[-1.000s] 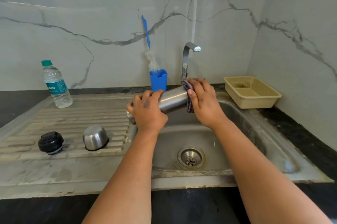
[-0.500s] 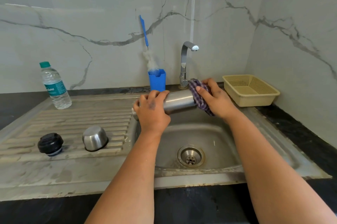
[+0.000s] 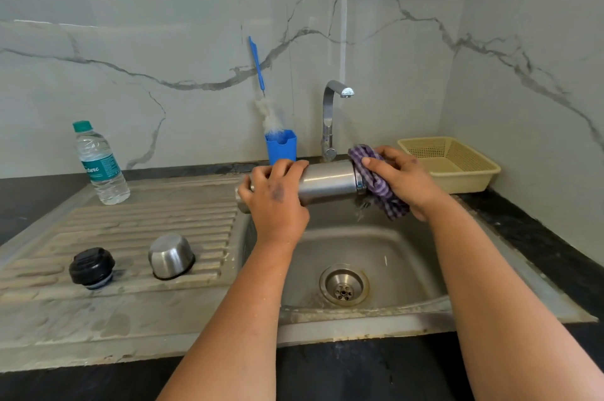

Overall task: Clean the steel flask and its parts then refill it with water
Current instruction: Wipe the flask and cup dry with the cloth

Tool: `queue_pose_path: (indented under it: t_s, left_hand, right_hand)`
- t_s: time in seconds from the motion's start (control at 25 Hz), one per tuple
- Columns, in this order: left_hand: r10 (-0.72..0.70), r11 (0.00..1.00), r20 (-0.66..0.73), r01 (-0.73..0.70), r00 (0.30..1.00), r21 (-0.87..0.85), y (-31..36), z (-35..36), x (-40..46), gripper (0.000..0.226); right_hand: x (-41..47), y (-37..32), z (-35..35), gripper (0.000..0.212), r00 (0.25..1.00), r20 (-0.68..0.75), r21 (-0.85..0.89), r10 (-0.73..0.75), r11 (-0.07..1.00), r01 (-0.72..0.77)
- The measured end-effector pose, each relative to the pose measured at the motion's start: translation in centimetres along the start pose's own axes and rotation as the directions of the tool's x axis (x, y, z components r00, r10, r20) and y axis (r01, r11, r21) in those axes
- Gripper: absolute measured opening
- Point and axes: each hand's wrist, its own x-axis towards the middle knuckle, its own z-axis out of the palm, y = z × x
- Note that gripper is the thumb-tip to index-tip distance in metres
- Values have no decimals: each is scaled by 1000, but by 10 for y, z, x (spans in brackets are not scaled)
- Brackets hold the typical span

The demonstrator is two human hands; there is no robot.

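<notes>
steel flask [image 3: 327,183] is being held lying sideways over the sink basin [image 3: 392,253], its base end being gripped by the curled fingers of the left hand [image 3: 276,201], while its mouth end is being covered by a purple checked cloth [image 3: 376,185] that is being clutched in the right hand [image 3: 403,176]. its steel cup [image 3: 170,256] is being left upside down on the ribbed drainboard [image 3: 130,221], just beside the black stopper [image 3: 92,266], with a plastic water bottle [image 3: 99,162] being left farther back.
</notes>
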Motion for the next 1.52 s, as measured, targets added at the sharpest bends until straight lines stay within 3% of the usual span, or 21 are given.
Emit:
queue_pose_path:
  t_s: [0.08,0.12,0.28,0.36,0.44,0.56,0.68,0.76,0.84,0.92,1.0,1.08,1.24,1.4,1.52]
  left_hand:
    - [45,997,-68,-41,997,61,0,2,-1,74]
    - [37,997,-57,-33,998,67,-1,4,-2,74]
    - [-98,990,157,112,983,-86,-6,2,2,76]
    - [-94,988,248,121,964,-98,-6,0,1,78]
    - [-62,996,193,73,979,-50,-3,-2,-1,77]
    - [-36,999,151,33,988,19,-4,0,-3,76]
    - [-165,950,361,246,918,-193,-10,2,2,82]
    - [-163,868,448,344,879,-360,-12,0,3,83]
    - [-131,826,494,370,860,-426,-10,-3,4,83]
    - [-126,828,505,371,854,-420,-7,-3,3,84]
    - [-130,853,491,350,861,-388,-3,-1,0,83]
    - [-125,874,479,325,869,-360,0,2,-2,80]
    - [-168,853,488,375,856,-364,2,6,-4,72]
    - [-262,851,430,417,864,-319,2,5,-2,64]
    - [-161,898,444,317,881,-305,9,1,-4,65]
  right_hand:
    - [0,-1,2,22,976,48,58,211,975,-214]
    - [-1,0,2,24,973,75,69,219,972,-224]
    - [-8,-7,-5,47,981,165,203,-102,977,67]
    - [-8,-6,-8,48,975,180,185,-129,978,95]
    - [0,0,-4,31,994,69,100,-81,992,74]
    - [6,8,4,18,987,-17,137,158,978,-155]
    - [9,12,-10,40,944,39,517,328,802,-300]
    - [7,14,-18,62,958,92,755,271,608,-245]
    - [2,11,-16,71,978,129,840,162,506,-194]
    - [-1,10,-5,59,986,137,789,92,591,-165]
    - [-1,5,6,45,985,98,696,139,699,-168]
    - [0,3,18,35,978,134,690,160,694,-208]
    - [-3,-2,29,40,983,118,653,140,735,-183]
    - [-8,-11,39,23,992,95,497,88,859,-124]
    - [-5,-9,43,16,989,-19,482,149,868,-122]
